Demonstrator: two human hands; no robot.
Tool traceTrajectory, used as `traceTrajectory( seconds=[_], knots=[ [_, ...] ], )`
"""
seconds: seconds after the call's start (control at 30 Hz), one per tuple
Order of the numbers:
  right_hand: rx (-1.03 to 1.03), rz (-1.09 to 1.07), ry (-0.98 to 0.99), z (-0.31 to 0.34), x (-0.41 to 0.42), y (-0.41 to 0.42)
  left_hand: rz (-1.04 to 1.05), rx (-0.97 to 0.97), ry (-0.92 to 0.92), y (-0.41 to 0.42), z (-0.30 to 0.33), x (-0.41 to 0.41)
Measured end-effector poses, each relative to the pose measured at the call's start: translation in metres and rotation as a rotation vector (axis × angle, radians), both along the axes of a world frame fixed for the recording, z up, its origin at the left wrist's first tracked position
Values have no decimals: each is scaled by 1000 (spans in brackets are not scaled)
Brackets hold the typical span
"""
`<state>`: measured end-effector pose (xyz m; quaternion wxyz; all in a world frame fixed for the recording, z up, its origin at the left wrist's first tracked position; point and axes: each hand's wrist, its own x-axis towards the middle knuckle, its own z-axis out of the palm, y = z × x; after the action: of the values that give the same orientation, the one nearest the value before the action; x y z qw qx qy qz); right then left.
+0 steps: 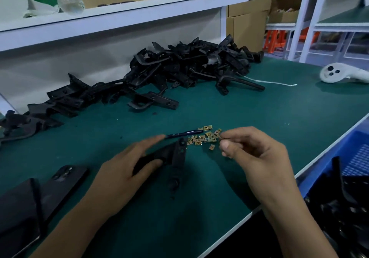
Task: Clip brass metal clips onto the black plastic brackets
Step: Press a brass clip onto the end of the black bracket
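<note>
**Brass clip in the fingers, bracket waiting**

Black phones (40,203) lie at the near-left corner of the green desk (259,122). Behind them a long heap of black plastic brackets (179,68) runs along the back, from the left edge towards the cardboard boxes; whether any of these already carry clips I cannot tell. Nearer the middle, the left hand (127,163) holds one bracket (171,154) down on the desk, thumb curled over its body and forefinger stretched out flat. No clip shows on its raised end. Just beyond lies a dark pen (185,133), touching a small scatter of brass clips (205,137). Over that scatter the right hand (255,154) has its grip closed in a pinch on a single clip (220,136) between thumb and fingertip, near the bracket but apart from it. Farther right sits a white controller (339,74), and at the edge a blue crate (355,158) holds dark parts, possibly finished ones. Judging by the heap, most of the work remains.
</note>
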<state>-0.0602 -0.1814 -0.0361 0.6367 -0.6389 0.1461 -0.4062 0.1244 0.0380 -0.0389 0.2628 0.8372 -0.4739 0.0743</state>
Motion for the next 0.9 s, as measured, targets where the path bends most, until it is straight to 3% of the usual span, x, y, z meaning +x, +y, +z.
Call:
traceTrajectory(
  seconds=[0.27, 0.77, 0.9],
  knots=[
    [312, 203, -41, 3, 12, 24, -6, 41, -109, -6, 2, -11],
    [300, 154, 19, 4, 13, 25, 6, 66, -103, -12, 3, -20],
    [310, 134, 22, 4, 13, 26, 43, 91, -176, -13, 5, -22]
  ],
)
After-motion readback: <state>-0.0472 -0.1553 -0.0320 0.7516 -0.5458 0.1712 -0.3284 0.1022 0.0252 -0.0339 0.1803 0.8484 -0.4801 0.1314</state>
